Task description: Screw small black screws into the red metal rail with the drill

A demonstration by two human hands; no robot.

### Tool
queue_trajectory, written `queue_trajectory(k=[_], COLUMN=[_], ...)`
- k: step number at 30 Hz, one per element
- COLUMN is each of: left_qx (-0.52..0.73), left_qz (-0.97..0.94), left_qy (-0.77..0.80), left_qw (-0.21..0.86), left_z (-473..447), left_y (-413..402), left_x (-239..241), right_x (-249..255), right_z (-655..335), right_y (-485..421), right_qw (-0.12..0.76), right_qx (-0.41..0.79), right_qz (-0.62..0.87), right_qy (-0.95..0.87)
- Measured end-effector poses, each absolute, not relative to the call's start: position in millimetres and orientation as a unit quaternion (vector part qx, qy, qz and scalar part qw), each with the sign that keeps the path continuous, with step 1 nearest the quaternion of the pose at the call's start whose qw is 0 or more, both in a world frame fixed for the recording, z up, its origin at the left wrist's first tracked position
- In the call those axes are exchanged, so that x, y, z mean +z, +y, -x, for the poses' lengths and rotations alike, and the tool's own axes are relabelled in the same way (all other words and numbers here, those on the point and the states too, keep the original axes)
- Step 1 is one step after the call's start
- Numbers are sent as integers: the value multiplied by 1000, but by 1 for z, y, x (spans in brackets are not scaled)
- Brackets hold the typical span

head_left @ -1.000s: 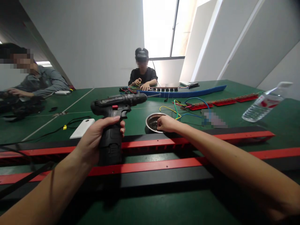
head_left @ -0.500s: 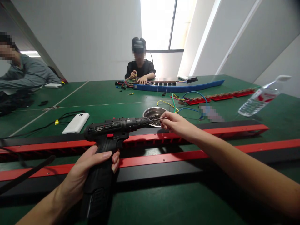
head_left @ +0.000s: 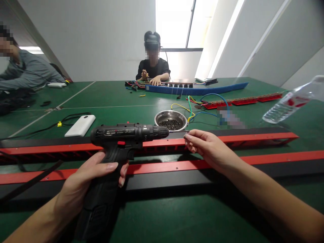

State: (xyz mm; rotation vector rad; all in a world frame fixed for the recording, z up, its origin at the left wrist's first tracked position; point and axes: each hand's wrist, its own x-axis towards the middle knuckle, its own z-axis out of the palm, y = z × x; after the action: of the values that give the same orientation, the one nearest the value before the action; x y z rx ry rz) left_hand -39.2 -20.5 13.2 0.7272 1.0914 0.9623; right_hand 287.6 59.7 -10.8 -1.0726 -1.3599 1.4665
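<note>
My left hand (head_left: pixel 88 173) is wrapped round the grip of a black cordless drill (head_left: pixel 118 133), which lies level and points right. A long thin bit (head_left: pixel 177 131) sticks out of its chuck. At the bit's tip, my right hand (head_left: pixel 205 143) pinches thumb and fingertips together; a tiny dark piece seems to be between them, too small to name. Just behind the bit stands a steel bowl (head_left: pixel 157 118) holding many small dark screws (head_left: pixel 170 125). Below both hands runs a long red and black bar (head_left: pixel 162 168), with a second red and black bar (head_left: pixel 154 144) behind it.
On the green table (head_left: pixel 113 101) are a white power bank (head_left: pixel 80 125) with a black cable, coloured wires (head_left: pixel 191 108), a red strip (head_left: pixel 244 101) and a tilted water bottle (head_left: pixel 288 103). Across it, a person (head_left: pixel 153 67) works at a blue strip (head_left: pixel 197 89). Another person (head_left: pixel 30 69) sits left.
My right hand has moved slightly right and down along the bit, uncovering more of the bowl. The drill has shifted slightly right, still in my left hand. The view has tilted a little.
</note>
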Motion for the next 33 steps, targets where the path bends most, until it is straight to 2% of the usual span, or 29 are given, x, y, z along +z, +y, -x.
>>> queue_trajectory(k=[4,33], left_qx=[413,442], left_qz=[-376,-345], left_qy=[474,482], left_qw=[681,674], left_z=[35,41], left_y=[-25,-25], left_x=[16,11], right_x=[-8,-7], right_z=[-286,-289], right_y=[56,60], right_qw=[442,506], right_qx=[602,641], right_qz=[440,431], right_qy=[-499,-384])
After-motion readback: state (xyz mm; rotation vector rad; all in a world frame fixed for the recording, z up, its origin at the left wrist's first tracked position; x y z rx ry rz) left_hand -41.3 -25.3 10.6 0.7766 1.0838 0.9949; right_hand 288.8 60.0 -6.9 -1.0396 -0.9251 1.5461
